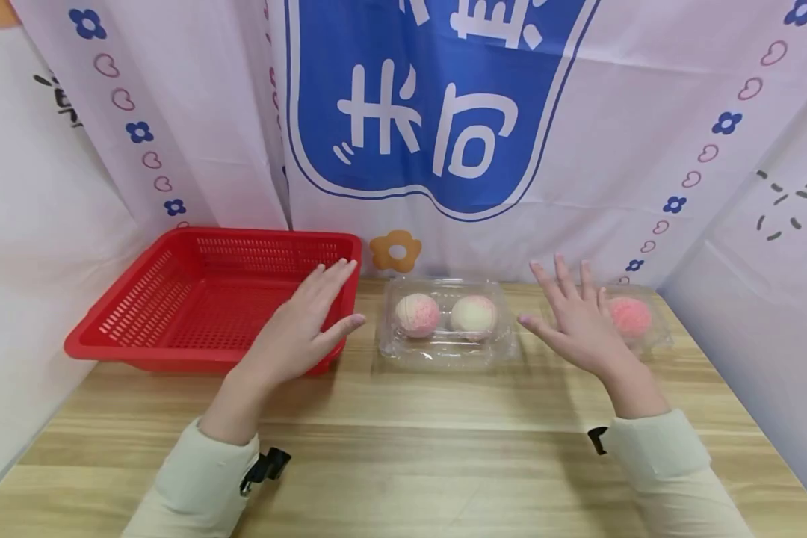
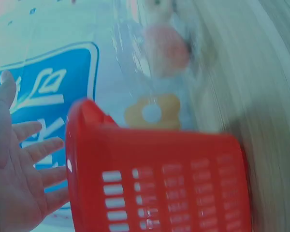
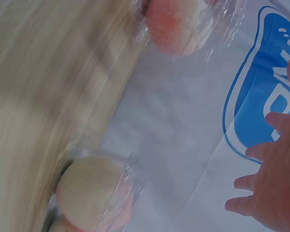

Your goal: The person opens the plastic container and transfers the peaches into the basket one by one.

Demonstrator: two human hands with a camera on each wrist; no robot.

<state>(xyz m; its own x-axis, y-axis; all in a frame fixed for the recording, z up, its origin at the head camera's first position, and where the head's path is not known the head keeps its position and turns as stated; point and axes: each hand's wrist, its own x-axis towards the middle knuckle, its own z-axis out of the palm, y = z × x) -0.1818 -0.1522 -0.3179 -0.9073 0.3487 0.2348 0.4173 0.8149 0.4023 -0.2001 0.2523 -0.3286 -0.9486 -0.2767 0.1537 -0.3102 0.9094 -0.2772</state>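
Observation:
My left hand [image 1: 301, 323], fingers straight and thumb apart, hovers by the right side of a red plastic basket [image 1: 117, 355]. In the left wrist view its spread fingers are beside the basket's rim; whether they touch cannot be told. A clear plastic box [image 1: 444, 357] stands between the hands with two round pink-and-cream balls, a left one [image 1: 417, 314] and a right one [image 1: 474, 317]. Over the near left part of a second clear box [image 1: 660, 329] spreads my right hand [image 1: 581, 329], holding nothing. It partly hides that box, where a pink ball [image 1: 628, 317] shows.
Everything stands on a wood-grain table [image 1: 430, 463]. Behind it hangs a white cloth printed with a blue sign [image 1: 424, 168], and pale walls close in both sides. A black strap piece [image 1: 265, 467] sits at the left cuff.

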